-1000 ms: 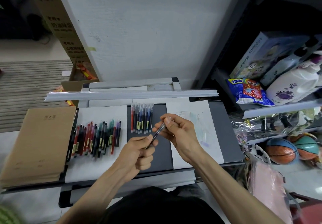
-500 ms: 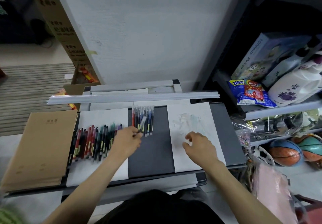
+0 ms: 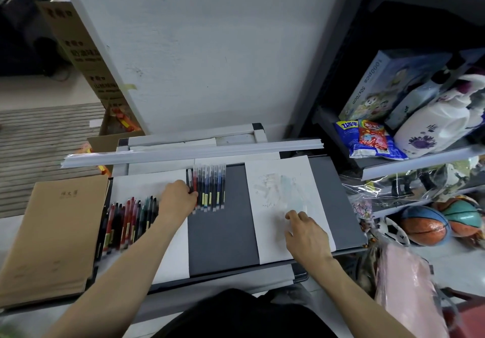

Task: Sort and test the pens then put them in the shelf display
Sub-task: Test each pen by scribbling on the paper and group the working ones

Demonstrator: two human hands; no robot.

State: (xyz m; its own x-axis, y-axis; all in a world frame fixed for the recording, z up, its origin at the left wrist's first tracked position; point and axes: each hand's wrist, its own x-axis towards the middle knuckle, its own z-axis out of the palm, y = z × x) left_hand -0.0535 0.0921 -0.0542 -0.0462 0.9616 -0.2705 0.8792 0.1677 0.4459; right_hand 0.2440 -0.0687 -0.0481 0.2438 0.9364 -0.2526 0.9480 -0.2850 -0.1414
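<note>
A pen (image 3: 190, 177) is pinched by the left hand (image 3: 176, 201) beside the pen row (image 3: 212, 188); the right hand (image 3: 305, 235) is rested, fingers relaxed, on the paper (image 3: 275, 180).

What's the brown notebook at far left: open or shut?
Shut. The brown notebook lies flat with its cover up. Title characters are visible near the top, and no inner pages show.
</note>
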